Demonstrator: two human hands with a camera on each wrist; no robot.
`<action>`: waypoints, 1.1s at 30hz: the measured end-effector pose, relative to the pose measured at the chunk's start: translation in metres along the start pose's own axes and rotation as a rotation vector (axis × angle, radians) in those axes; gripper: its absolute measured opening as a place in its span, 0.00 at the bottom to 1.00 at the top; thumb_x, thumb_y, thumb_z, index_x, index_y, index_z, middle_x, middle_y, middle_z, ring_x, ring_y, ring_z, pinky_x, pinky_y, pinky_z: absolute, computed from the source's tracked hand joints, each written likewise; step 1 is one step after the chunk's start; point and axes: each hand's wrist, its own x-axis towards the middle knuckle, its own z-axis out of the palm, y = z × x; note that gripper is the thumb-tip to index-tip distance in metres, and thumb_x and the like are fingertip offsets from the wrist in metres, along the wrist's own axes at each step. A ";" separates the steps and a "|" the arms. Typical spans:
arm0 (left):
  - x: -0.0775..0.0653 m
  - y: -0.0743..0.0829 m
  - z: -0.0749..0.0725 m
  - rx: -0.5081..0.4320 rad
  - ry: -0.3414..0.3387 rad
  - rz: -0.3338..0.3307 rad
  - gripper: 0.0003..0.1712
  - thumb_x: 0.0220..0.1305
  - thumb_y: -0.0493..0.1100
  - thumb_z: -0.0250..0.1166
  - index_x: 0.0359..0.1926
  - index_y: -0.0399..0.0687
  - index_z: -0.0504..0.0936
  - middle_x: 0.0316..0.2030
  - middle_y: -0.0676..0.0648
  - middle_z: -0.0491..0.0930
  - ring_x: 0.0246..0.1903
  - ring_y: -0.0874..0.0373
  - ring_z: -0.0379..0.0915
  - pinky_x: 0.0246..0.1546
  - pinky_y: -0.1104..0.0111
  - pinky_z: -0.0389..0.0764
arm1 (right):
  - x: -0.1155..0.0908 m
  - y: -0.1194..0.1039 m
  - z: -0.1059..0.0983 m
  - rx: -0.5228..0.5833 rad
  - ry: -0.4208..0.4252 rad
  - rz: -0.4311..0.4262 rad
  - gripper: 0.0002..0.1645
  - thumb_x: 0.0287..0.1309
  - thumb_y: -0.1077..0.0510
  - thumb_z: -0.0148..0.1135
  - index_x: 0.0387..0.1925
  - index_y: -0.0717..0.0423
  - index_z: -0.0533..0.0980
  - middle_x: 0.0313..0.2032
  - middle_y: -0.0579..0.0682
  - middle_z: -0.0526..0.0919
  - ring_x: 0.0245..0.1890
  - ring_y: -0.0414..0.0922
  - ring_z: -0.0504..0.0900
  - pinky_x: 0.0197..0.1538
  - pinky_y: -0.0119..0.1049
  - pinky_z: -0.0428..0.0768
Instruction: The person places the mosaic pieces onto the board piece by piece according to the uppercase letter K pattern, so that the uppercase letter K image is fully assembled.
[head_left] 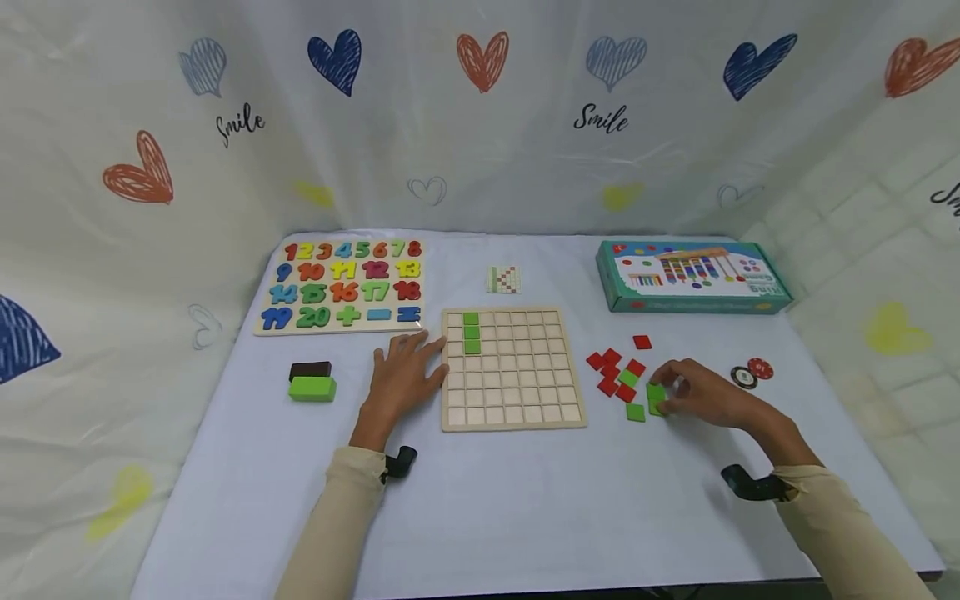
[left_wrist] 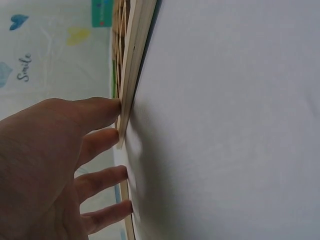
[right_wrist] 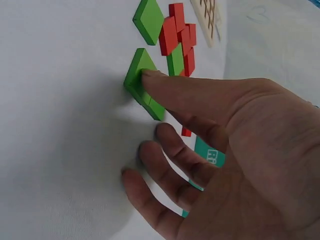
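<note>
A square wooden grid board [head_left: 514,398] lies mid-table, with a column of three green tiles [head_left: 472,332] in its upper left. My left hand [head_left: 401,377] rests at the board's left edge, fingers spread; its thumb and index fingertip touch the wooden side in the left wrist view. To the right of the board, my right hand [head_left: 701,396] pinches at a pair of green tiles [head_left: 655,398] on the table. The right wrist view has the thumb on one green tile [right_wrist: 140,62]; the index fingertip is hidden behind it. Beside them lie red tiles [head_left: 609,387] and two more green tiles.
A number puzzle board [head_left: 340,286] lies at the back left, with a green and a black block [head_left: 311,388] in front. A small pattern card [head_left: 503,280] lies behind the grid. The back right holds a teal box [head_left: 693,277]; round chips [head_left: 752,372] lie right.
</note>
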 end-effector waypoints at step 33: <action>-0.003 0.002 0.005 -0.003 -0.007 -0.019 0.33 0.77 0.57 0.64 0.79 0.61 0.71 0.80 0.45 0.64 0.79 0.41 0.52 0.74 0.27 0.51 | 0.003 0.011 0.008 0.104 0.041 -0.009 0.23 0.65 0.57 0.74 0.55 0.61 0.74 0.49 0.56 0.80 0.50 0.52 0.77 0.47 0.36 0.81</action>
